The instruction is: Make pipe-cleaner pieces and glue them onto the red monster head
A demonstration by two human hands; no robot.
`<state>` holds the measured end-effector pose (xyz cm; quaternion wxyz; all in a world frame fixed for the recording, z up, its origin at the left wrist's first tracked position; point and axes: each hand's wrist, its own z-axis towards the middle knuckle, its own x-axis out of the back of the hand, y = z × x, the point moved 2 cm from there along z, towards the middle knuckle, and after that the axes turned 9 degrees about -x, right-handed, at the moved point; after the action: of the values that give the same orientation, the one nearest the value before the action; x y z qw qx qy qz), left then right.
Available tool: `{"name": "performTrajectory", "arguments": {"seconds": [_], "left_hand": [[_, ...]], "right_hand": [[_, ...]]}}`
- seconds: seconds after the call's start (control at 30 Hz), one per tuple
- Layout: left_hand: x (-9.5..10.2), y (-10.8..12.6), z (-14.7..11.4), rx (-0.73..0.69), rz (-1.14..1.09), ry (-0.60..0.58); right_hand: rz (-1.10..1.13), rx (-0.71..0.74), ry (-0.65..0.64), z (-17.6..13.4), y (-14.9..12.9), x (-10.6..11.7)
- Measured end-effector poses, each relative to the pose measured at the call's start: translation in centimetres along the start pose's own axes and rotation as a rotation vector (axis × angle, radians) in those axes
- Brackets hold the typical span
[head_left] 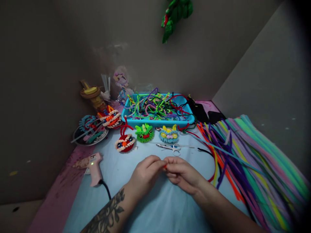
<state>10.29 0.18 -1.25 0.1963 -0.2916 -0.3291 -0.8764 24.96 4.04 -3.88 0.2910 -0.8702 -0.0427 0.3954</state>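
My left hand (pixel 147 173) and my right hand (pixel 181 173) meet above the light blue cloth, both closed in a pinch. Between their fingertips shows a small orange piece (pixel 165 167) that looks like pipe cleaner; the fingers hide most of it. Just beyond the hands lie silver scissors (pixel 173 148). Behind them a row of fuzzy pipe-cleaner heads rests on the cloth: a red one (pixel 125 143), a green one (pixel 144 132) and a blue and yellow one (pixel 168 134).
A blue tray (pixel 157 123) full of tangled pipe cleaners stands at the back. To the left are a pink glue gun (pixel 95 170) with a black cord and a metal bowl (pixel 103 136). Long coloured pipe cleaners (pixel 262 161) cover the right side. A brown cup (pixel 93 95) stands back left.
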Motion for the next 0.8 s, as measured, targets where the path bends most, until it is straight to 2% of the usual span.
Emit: {"name": "performTrajectory", "arguments": {"seconds": [0.23,0.37,0.47,0.53,0.6,0.7,0.8], "left_hand": [[-0.4,0.0,-0.2,0.065,-0.015,0.028],[-0.3,-0.4,0.1,0.216,-0.108,0.078],[-0.3,-1.0,0.4,0.49,-0.248,0.101],[-0.6,-1.3,0.4,0.729,-0.461,0.084],[-0.9,-1.3,0.4,0.914,-0.7,0.056],[-1.2,-1.3,0.4,1.026,-0.919,0.063],[-1.2,-1.2,0.4,1.087,-1.045,0.096]], "right_hand": [[0.086,-0.004,0.043,0.3,0.2,-0.1],[-0.078,0.14,0.144,0.3,0.1,0.0],[-0.323,0.346,0.301,-0.2,-0.1,-0.2],[-0.581,0.581,0.431,-0.8,-0.4,-0.4],[-0.864,0.849,0.502,-1.4,-0.6,-0.7],[-1.179,1.101,0.475,-1.8,-0.5,-0.7],[-1.362,1.161,0.458,-1.8,-0.4,-0.5]]}}
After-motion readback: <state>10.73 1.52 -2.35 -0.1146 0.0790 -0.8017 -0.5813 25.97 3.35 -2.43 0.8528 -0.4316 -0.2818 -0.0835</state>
